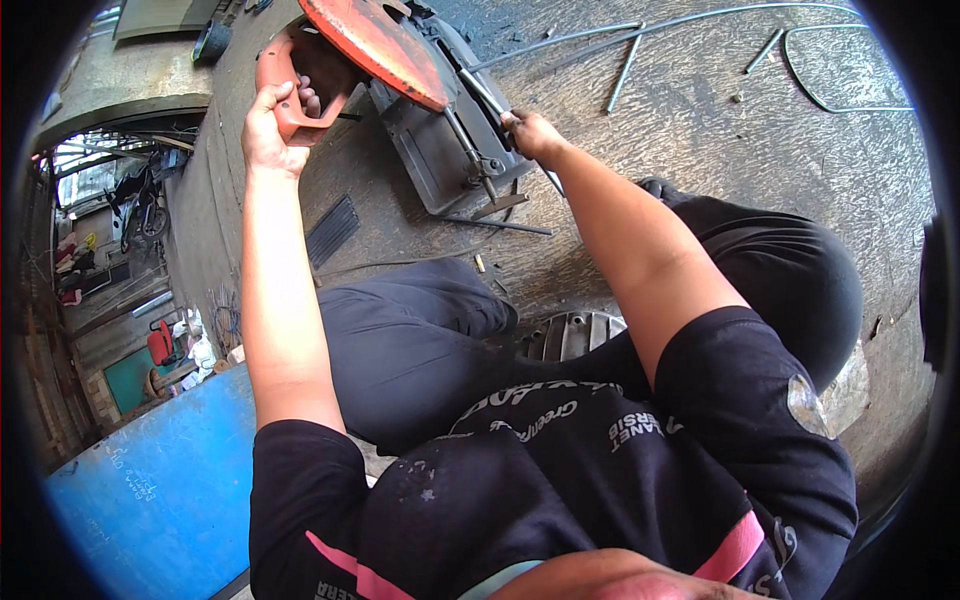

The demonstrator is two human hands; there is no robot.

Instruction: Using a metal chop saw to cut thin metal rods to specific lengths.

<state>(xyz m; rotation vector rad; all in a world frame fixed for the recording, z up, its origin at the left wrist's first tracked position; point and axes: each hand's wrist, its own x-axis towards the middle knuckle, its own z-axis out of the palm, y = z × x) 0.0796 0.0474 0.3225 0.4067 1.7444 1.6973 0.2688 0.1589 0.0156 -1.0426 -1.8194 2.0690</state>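
The left hand [277,125] wraps its fingers round the handle [271,72] of the saw [385,55], probably to control its height; the orange guard is just right of those fingers. The right hand [537,138] has its fingers closed narrowly on the tube [485,92], seemingly to steady it. The tube shows on both sides of them. Left of these fingers are the clamp [485,168], perhaps for bracing stock, and the base [425,160], bearing the saw.

Wears a black shirt [560,490] with short sleeves [750,375], printed with white lettering [637,425]. Has pink strips [735,550] near both shoulders, a pale blue collar [505,578] and a pale oval patch [808,405] on the right sleeve. Dressed below in dark, creased trousers [400,340].
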